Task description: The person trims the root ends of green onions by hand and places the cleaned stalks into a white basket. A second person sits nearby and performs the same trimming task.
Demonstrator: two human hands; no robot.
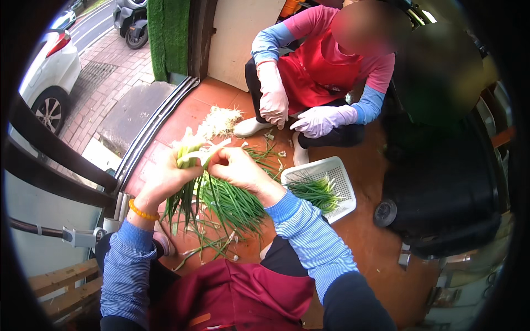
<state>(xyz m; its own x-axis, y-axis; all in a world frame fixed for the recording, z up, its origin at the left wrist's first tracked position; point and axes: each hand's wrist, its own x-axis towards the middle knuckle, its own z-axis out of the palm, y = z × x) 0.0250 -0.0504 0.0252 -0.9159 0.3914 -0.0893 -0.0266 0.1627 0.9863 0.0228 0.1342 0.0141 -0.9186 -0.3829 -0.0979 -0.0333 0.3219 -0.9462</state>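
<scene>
My left hand [165, 176] grips a bunch of green onions [188, 151], pale stems pointing up and away, dark green leaves hanging below the fist. Close beside it, my right hand [242, 169] pinches a pale green onion stalk [211, 154] between thumb and forefinger. Whether that stalk is loose from the bunch cannot be told. Under my hands, a heap of green onions [238, 209] lies on the tiled floor, among scattered peelings and loose leaves. Beyond the bunch sits a pale, stringy heap of onion roots [221, 122].
A white perforated plastic basket [350, 192] with green onions stands right of the heap. Opposite squats a person in a red apron [327, 74], gloved hands [327, 120] apart from mine. A black wheeled bin [443, 198] is at right. Door track [155, 128] borders the left.
</scene>
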